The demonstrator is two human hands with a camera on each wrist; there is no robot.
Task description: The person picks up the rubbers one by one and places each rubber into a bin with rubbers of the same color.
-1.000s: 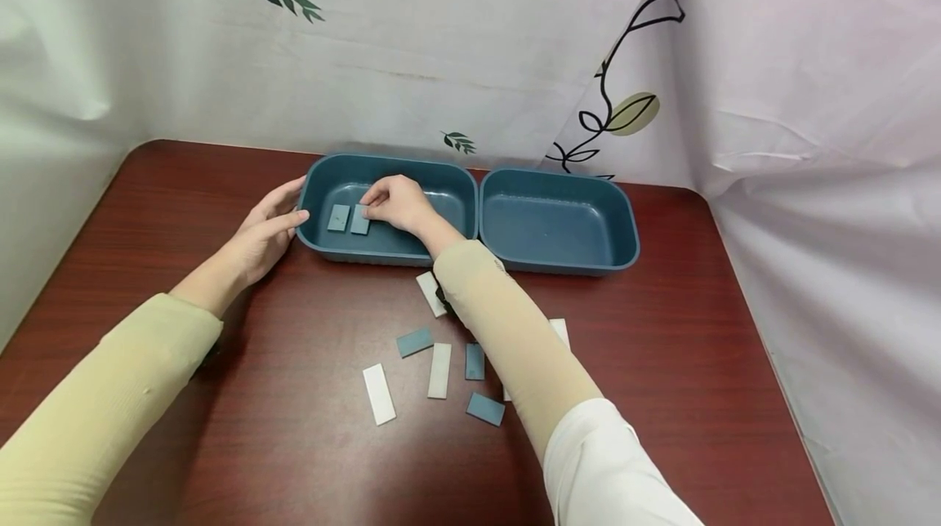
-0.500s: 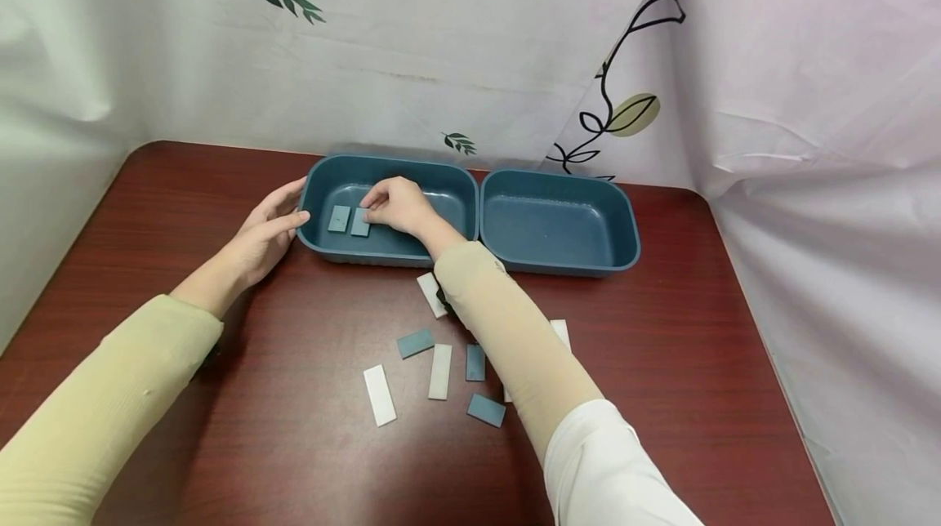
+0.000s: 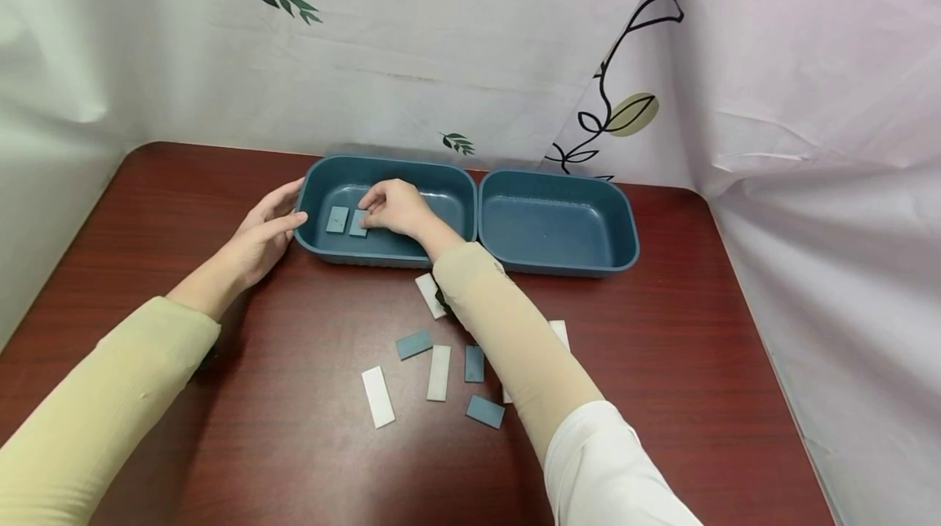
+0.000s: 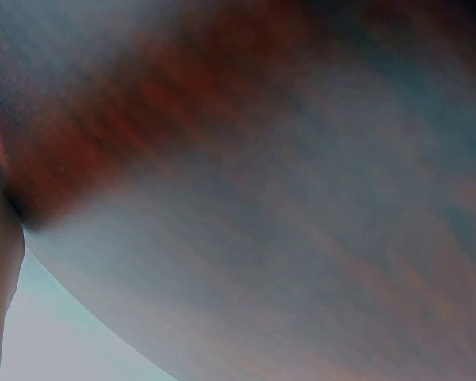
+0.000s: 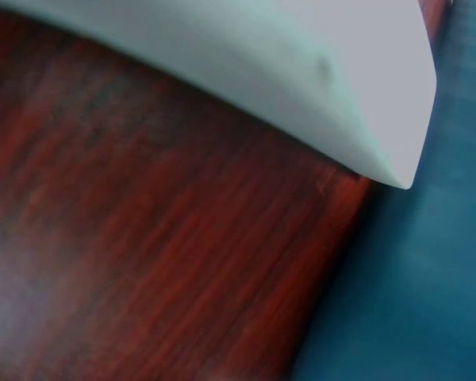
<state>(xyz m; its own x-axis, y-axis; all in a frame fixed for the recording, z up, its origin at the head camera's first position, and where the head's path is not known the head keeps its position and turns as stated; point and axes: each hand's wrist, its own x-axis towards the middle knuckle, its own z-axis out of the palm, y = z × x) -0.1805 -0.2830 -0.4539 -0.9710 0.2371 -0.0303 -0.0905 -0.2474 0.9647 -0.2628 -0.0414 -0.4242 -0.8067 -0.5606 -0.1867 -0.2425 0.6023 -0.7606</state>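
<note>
In the head view, my right hand [image 3: 394, 207] reaches into the left blue bin [image 3: 382, 258]. Its thumb and fingertips pinch the right edge of a small blue-grey tile [image 3: 357, 224] at the bin floor. Just left of that, another blue-grey tile [image 3: 337, 220] lies flat. My left hand [image 3: 268, 230] rests against the bin's left end, thumb tip at the rim and fingers extended along the outer wall, partly hidden. The left wrist view is mostly blurred tabletop. The right wrist view has a blue bin wall [image 5: 412, 294] and a large pale shape [image 5: 301, 71], no fingers.
A second blue bin [image 3: 559, 267] stands against the first one's right side. Several loose tiles, including a white tile [image 3: 378, 397] and a blue-grey tile [image 3: 485, 412], lie on the reddish-brown table [image 3: 294, 461]. My right forearm partly covers some. A pale curtain [image 3: 412, 44] hangs behind.
My right hand and the pinched tile have shifted very slightly toward the near side of the bin. The left hand stays at the bin's end.
</note>
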